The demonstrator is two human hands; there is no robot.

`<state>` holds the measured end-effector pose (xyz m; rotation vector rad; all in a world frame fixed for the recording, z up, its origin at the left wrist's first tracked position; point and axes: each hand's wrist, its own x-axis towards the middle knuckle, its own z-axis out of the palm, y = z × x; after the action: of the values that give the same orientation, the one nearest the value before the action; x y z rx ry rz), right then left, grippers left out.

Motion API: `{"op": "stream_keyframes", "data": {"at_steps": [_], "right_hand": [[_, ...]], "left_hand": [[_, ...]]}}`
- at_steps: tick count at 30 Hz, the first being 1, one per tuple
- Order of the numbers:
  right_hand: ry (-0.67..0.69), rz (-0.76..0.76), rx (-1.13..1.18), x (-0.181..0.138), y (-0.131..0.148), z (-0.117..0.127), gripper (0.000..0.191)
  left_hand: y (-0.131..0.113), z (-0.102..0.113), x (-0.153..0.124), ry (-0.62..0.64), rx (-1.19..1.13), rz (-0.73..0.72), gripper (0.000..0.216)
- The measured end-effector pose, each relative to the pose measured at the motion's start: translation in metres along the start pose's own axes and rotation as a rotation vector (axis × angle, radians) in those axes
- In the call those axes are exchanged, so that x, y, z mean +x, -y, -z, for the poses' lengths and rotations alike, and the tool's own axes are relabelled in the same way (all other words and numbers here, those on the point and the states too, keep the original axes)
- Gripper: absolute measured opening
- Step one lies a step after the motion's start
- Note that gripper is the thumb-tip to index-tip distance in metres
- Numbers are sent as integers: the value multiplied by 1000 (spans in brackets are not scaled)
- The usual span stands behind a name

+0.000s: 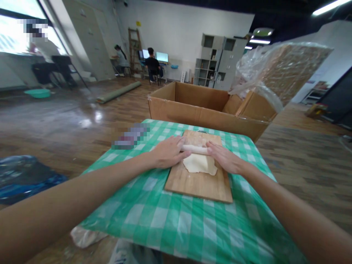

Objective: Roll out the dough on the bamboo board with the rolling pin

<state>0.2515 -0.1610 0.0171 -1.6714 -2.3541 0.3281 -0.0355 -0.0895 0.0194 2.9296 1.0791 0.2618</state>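
A pale rolling pin (pixel 195 149) lies crosswise over a wooden cutting board (pixel 198 189). My left hand (pixel 168 152) is on its left end, thumb toward me and fingers over the far side. At the right end, my right hand (pixel 224 157) holds the pin under its fingers. A thin, flattened sheet of cream-coloured dough (pixel 200 164) with an uneven edge spreads on the board, on my side of the pin. Whether dough continues beneath the pin I cannot tell. Both palms hide the pin's ends.
Under the board is a green-and-white checked tablecloth (pixel 154 216). A blurred-out item (pixel 131 136) lies at the table's far left. Beyond the table stands a large open cardboard box (pixel 192 110) with plastic wrap (pixel 255 69). Several people sit farther back.
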Motion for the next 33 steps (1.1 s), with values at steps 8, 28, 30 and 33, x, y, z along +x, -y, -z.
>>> {"op": "stream_keyframes", "data": {"at_steps": [8, 28, 30, 33], "right_hand": [[-72, 6, -91, -7, 6, -10, 79], [-137, 91, -311, -113, 71, -17, 91], [-133, 85, -309, -115, 74, -16, 91], [-138, 81, -296, -115, 76, -13, 92]], "left_hand": [[-1, -8, -2, -49, -4, -10, 80], [-43, 6, -97, -80, 37, -135, 94], [-46, 8, -100, -67, 42, -128, 96], [-50, 10, -102, -42, 48, -124, 99]]}}
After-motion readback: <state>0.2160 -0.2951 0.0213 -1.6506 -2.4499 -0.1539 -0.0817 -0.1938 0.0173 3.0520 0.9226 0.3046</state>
